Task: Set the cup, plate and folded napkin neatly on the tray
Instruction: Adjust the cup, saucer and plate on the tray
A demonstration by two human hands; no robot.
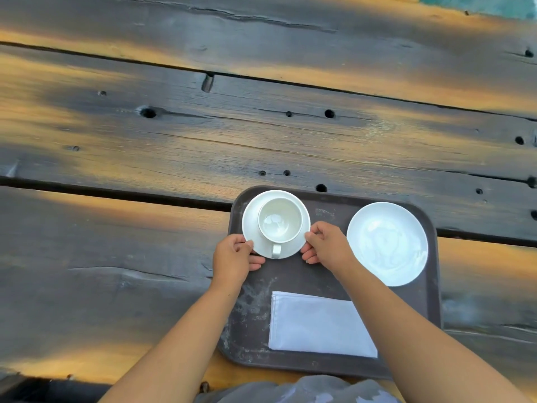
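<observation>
A dark brown tray [328, 205] lies on the wooden table near me. In its far left corner a white cup [279, 220] stands on a white saucer [252, 225], handle pointing toward me. My left hand [234, 257] pinches the saucer's left rim and my right hand [325, 242] pinches its right rim. A white plate [388, 243] sits in the tray's far right part, empty. A folded white napkin [315, 324] lies flat in the near middle of the tray, partly hidden under my right forearm.
The table [174, 141] is made of wide weathered planks with dark gaps and knot holes. Its near edge runs along the bottom of the view, where grey cloth [299, 391] shows.
</observation>
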